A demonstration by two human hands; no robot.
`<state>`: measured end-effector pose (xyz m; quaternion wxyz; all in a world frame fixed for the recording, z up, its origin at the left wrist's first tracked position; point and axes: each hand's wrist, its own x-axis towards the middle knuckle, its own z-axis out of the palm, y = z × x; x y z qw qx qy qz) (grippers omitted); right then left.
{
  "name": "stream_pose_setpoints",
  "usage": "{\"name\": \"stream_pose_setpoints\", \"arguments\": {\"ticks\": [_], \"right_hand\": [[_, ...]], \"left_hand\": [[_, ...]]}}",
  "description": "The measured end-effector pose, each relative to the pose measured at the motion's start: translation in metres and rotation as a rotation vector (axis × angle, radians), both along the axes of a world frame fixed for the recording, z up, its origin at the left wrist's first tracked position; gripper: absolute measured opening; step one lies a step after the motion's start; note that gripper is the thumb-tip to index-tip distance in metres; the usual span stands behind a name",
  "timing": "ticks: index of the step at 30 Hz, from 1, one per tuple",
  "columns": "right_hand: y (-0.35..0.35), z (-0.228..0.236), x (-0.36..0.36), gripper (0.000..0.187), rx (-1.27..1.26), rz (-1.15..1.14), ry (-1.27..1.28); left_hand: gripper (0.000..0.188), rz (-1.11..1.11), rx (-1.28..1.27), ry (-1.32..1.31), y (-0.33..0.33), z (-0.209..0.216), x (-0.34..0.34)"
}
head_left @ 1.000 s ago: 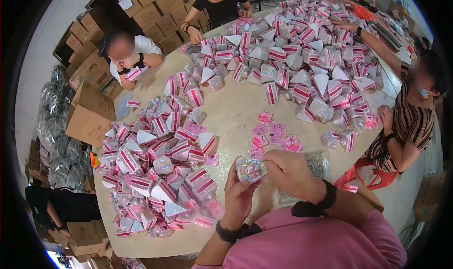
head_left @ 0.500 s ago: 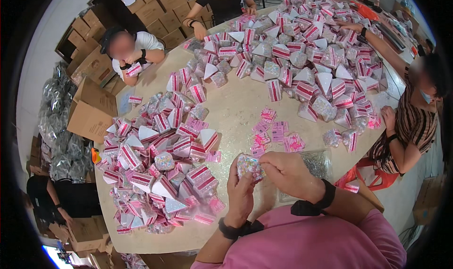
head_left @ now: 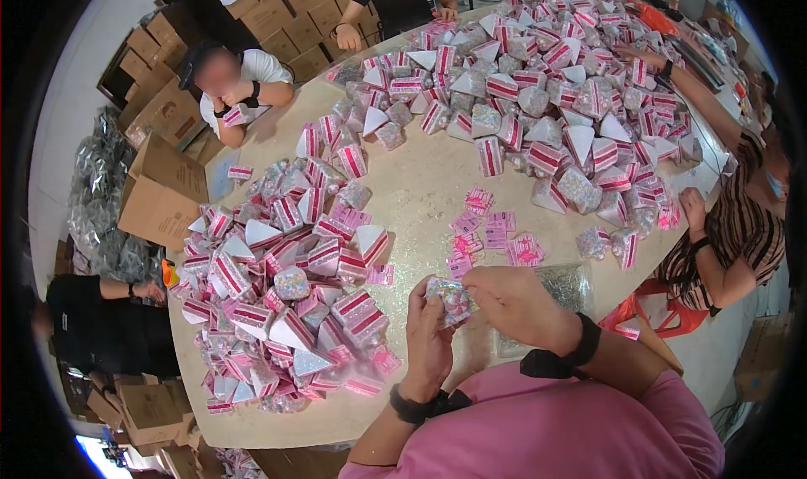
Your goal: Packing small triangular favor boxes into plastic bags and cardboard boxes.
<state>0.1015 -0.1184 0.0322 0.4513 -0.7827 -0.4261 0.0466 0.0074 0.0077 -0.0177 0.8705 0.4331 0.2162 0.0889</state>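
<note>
My left hand (head_left: 429, 340) grips a small wedge-shaped, cake-slice item (head_left: 452, 301), its multicoloured speckled face turned up. At the item's right upper corner, my right hand (head_left: 513, 306) is closed in a pinch; whatever lies between those fingertips is hidden or too small to name. Just beyond both hands, pink printed cards (head_left: 496, 231) lie loosely spread on the table. Partly behind my right hand and wrist is a clear shallow tray (head_left: 586, 290) of small shiny metal-looking pieces.
Wrapped cake-slice items form a heap (head_left: 286, 311) on the left and a larger heap (head_left: 555, 100) at the far right of the pale table (head_left: 420, 197). Several people sit or stand around it. An open carton (head_left: 164, 193) stands at the left edge; a red stool (head_left: 681, 317) is at right.
The item in my left hand has tilted and shifted slightly right, my right hand still at its corner. At left, the person in black has straightened from a carton. The right-hand co-worker leans farther in.
</note>
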Motion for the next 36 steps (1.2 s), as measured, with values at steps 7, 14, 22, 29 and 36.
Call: {"name": "stream_pose_setpoints", "arguments": {"ticks": [7, 14, 22, 29, 36], "right_hand": [[0.002, 0.015, -0.003, 0.014, -0.358, 0.028, -0.369], [0.0, 0.011, 0.0, 0.014, -0.324, 0.067, -0.322], [-0.015, -0.012, -0.002, 0.019, -0.206, 0.004, -0.243], [-0.029, -0.028, -0.005, 0.023, -0.302, -0.008, 0.01], [-0.034, -0.018, -0.007, 0.023, -0.133, -0.153, 0.43]], "left_hand": [[0.039, 0.101, -0.004, 0.027, 0.0, -0.002, -0.002], [0.039, 0.085, 0.058, 0.028, 0.002, -0.005, -0.004], [0.04, -0.013, 0.44, 0.103, 0.051, -0.103, -0.011], [0.037, -0.226, 0.322, 0.292, 0.061, -0.129, -0.003], [0.047, -0.309, 0.981, 0.316, 0.08, -0.178, 0.019]]}}
